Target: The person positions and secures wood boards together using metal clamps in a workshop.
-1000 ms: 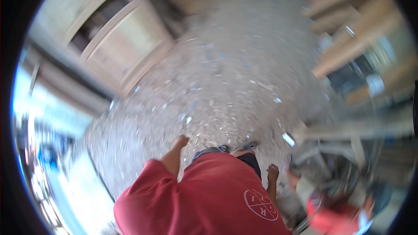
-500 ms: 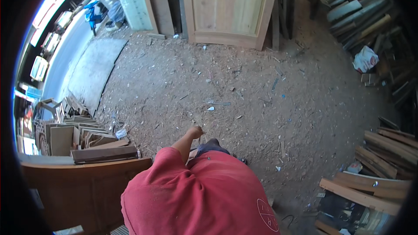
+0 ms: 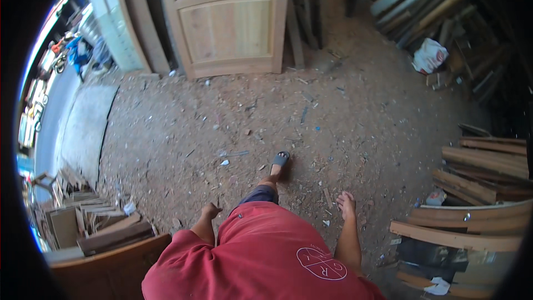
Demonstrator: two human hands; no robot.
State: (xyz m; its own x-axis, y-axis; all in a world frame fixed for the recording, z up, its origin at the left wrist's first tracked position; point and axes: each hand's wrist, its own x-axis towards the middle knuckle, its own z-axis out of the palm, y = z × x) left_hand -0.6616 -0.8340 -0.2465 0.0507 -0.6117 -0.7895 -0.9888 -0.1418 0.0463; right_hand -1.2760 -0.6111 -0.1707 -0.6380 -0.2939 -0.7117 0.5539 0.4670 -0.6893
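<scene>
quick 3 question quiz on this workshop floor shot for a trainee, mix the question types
1. True or false: the left hand holds a plank.
2. What stands upright at the top of the picture? A) a pale wooden door panel B) a metal ladder C) a wheelbarrow
3. Fill in: the person's forward foot wears a dark ____.

Key
1. False. Both the left hand and the right hand hang empty over the sawdust-strewn floor.
2. A. It leans among other boards; stacked planks lie at the right.
3. Sandal.
</scene>
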